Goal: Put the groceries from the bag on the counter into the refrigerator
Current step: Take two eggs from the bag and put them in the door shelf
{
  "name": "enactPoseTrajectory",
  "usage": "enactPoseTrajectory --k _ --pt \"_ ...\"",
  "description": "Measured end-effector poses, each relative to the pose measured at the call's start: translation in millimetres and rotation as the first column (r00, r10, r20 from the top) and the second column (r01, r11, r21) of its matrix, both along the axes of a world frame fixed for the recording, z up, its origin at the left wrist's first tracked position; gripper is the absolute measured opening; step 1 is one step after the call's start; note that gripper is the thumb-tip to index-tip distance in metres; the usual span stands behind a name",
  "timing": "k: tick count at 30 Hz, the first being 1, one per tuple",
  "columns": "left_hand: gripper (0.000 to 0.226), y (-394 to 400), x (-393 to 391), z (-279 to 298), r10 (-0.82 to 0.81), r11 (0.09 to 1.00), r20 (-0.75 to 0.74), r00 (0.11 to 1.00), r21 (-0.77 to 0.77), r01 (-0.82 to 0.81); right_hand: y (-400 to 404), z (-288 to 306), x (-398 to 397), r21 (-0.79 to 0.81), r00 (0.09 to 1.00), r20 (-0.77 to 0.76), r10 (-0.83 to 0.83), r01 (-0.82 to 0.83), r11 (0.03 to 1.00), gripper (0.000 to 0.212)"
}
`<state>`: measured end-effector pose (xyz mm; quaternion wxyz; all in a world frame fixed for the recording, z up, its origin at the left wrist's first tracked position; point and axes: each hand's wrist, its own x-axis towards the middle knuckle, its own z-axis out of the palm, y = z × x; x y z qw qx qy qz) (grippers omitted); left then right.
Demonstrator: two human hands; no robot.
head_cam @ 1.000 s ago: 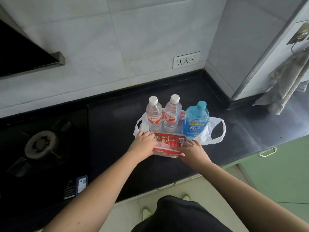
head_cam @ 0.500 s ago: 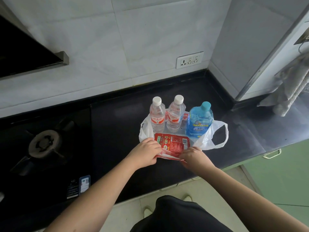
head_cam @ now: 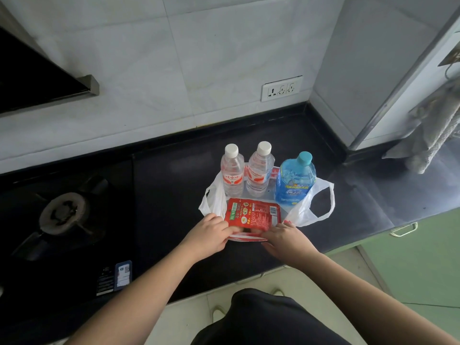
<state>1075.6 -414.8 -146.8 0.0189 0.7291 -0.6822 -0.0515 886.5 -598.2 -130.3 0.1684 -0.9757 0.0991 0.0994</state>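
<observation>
Both hands, left hand (head_cam: 209, 235) and right hand (head_cam: 286, 239), gripped red snack packet (head_cam: 252, 215), apparently lifted off white bag (head_cam: 308, 210) on bench (head_cam: 169, 195).

A gas burner (head_cam: 63, 212) sits in the black hob at the left, with a blue and white sticker (head_cam: 123, 273) on the hob's near edge. Above it juts the dark range hood (head_cam: 37, 78). A white wall socket (head_cam: 281, 88) is set low in the pale tiled wall (head_cam: 174, 70). At the right a grey cloth (head_cam: 428, 135) hangs down, and below it a green cabinet front carries a pale handle (head_cam: 404, 229)
</observation>
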Motion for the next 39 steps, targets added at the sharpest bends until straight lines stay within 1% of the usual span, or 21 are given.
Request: enactPoseTrajectory --k 2,3,9,15,18,22,27,29,32,36,39 --pt "0.018 1.1 0.2 -0.7 -0.017 1.0 0.003 1.0 -0.01 0.017 1.5 -0.6 -1.1 0.005 1.0 -0.026 0.001 -0.001 1.0 0.042" --pt "0.018 1.9 0.6 -1.3 -0.016 1.0 -0.001 1.0 -0.018 0.016 2.2 0.1 -1.4 0.011 0.999 -0.039 -0.002 0.003 1.0 0.043" --pt "0.033 6.2 -2.4 -10.4 0.021 0.998 -0.046 0.999 -0.054 -0.023 5.5 -1.0 -5.7 0.044 0.998 -0.064 -0.019 0.022 0.999 0.043" --pt "0.033 6.0 -8.2 -13.4 0.109 0.983 -0.11 0.988 -0.133 -0.123 8.1 -1.6 -7.6 0.06 0.99 -0.08 -0.114 0.119 0.991 0.043" --pt "0.032 6.8 -10.9 -15.5 0.178 0.967 -0.123 0.976 -0.164 -0.197 10.1 -4.8 -6.8 -0.038 0.984 -0.092 -0.149 0.146 0.988 0.037" --pt "0.035 10.1 -16.3 -22.7 0.247 0.945 -0.126 0.961 -0.186 -0.268 19.3 -7.4 -10.5 -0.13 0.985 -0.044 -0.165 0.158 0.979 0.036" --pt "0.038 9.1 -20.5 -24.1 0.337 0.912 -0.132 0.932 -0.201 -0.358 29.7 -7.2 -14.0 -0.165 0.982 -0.009 -0.187 0.183 0.969 0.035" --pt "0.039 8.3 -20.7 -23.0 0.346 0.906 -0.126 0.93 -0.211 -0.366 32.4 -5.5 -15.4 -0.18 0.979 0.019 -0.203 0.203 0.963 0.036" --pt "0.041 9.9 -21.5 -19.1 0.348 0.901 -0.131 0.928 -0.229 -0.37 34.8 -6.5 -18.8 -0.219 0.973 0.043 -0.228 0.232 0.948 0.043" --pt "0.043 12.3 -23.4 -17.6 0.356 0.895 -0.132 0.925 -0.235 -0.378 36.9 -8.1 -22.9 -0.225 0.961 0.069 -0.269 0.278 0.934 0.058" --pt "0.043 10.9 -24.2 -18.3 0.351 0.898 -0.13 0.927 -0.234 -0.373 38.7 -10.9 -22.7 -0.223 0.955 0.076 -0.288 0.297 0.928 0.058"
